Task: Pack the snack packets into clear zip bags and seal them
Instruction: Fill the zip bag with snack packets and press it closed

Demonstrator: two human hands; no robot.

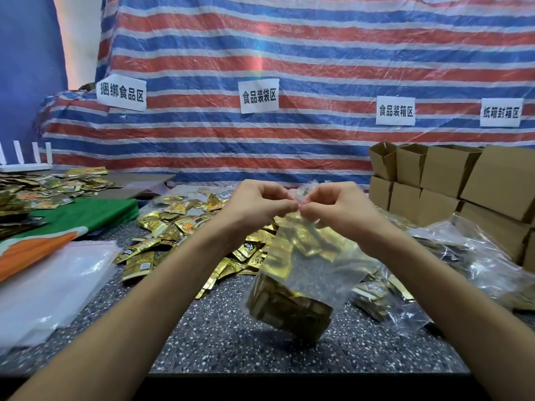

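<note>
**Head view: zip bag pinched shut-side up between both hands**

The left hand (260,202) and the right hand (335,205) are raised side by side above the table (225,328), fingertips nearly touching. Both are curled, and the top edge of a clear zip bag (307,273) is pinched between thumb and fingers of each. The bag is hung from that grip, tilted, with its bottom corner just above the tabletop. A bundle of gold snack packets (286,308) is seen settled in its lower part. Whether the zip strip is fully closed cannot be told.

The speckled dark tabletop is strewn with a pile of loose packets (173,224) behind and left of the hands. A stack of empty clear bags (55,282) is laid at the left, beside a green and orange cloth (86,212). Crumpled plastic with filled bags (477,256) is heaped at the right, and cardboard boxes (445,175) are stacked behind it. A white router (23,166) is set at the far left. The back wall is covered by a striped tarp (289,53) on which paper signs (258,95) are fixed.

Bare tabletop is left between the forearms, from the hanging bag to the near table edge (289,374).
</note>
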